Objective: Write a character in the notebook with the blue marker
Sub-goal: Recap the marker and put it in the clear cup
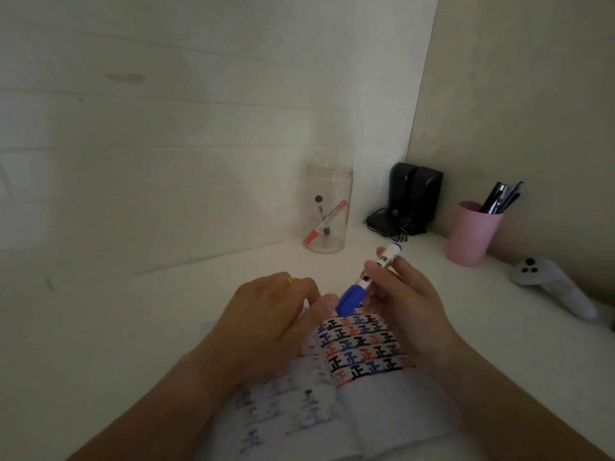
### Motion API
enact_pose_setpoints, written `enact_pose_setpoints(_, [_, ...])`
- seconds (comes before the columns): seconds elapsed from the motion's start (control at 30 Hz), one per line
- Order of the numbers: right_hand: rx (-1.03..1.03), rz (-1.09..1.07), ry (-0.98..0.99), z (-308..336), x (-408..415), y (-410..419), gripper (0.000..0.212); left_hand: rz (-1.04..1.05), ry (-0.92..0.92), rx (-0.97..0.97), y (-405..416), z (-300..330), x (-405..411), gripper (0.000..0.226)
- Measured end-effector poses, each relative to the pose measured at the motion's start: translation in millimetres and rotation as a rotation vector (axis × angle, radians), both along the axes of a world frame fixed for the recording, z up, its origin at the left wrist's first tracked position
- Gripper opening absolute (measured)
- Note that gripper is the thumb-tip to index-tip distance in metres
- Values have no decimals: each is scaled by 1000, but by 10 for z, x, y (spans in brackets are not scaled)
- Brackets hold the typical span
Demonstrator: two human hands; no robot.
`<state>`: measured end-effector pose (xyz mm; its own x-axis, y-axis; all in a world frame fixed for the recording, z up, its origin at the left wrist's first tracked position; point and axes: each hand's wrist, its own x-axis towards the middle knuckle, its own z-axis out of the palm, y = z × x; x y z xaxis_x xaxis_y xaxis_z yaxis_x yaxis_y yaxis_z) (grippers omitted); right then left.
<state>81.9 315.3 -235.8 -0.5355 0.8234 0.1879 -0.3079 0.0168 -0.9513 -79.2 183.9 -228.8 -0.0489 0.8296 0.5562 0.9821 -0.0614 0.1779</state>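
The blue marker (369, 281) has a white barrel and a blue cap (350, 300). My right hand (404, 304) grips the barrel above the open notebook (366, 404). Its capped end points down-left. My left hand (276, 314) is beside it, thumb and fingers touching the blue cap. The notebook's right page carries rows of black, blue and red characters, partly hidden by both hands. The left page shows faint show-through writing.
A clear plastic jar (327, 211) with a red marker and a black marker stands at the back. A black device with a cable (411, 201) sits in the corner. A pink cup of pens (472, 232) and a pale controller (552, 286) lie to the right.
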Motion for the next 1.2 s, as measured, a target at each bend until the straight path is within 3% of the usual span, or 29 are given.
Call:
enact_pose_setpoints(0.13, [77,78,-281,-119,105,163,53,155,-28,-58,85,-150,-264,45])
enact_pose_setpoints(0.23, [286,72,-471,-109,45,120,55,177,-74,-176,119,-276,-374,58])
enact_pose_setpoints(0.37, [489,-27,-681,78,-185,111,60,173,-88,-179,110,-281,-394,60])
enact_pose_setpoints(0.47, [659,-150,-618,605,-460,198,58,165,-84,-176,98,-269,-411,61])
enact_pose_setpoints(0.6, [839,-464,-366,1426,-860,415,55,173,-96,-175,105,-287,-423,60])
enact_pose_setpoints(0.73, [986,-721,-218,1768,-1163,761,50,185,-98,-159,118,-312,-427,57])
enact_pose_setpoints(0.87, [1103,-772,-413,1604,-1379,1034,37,189,-89,-135,133,-322,-428,56])
enact_pose_setpoints(1.03, [1097,-634,-733,1233,-1516,1214,26,192,-73,-129,153,-343,-446,55])
enact_pose_setpoints(1.2, [1052,-614,-802,1135,-1558,1265,29,191,-68,-114,168,-386,-458,57])
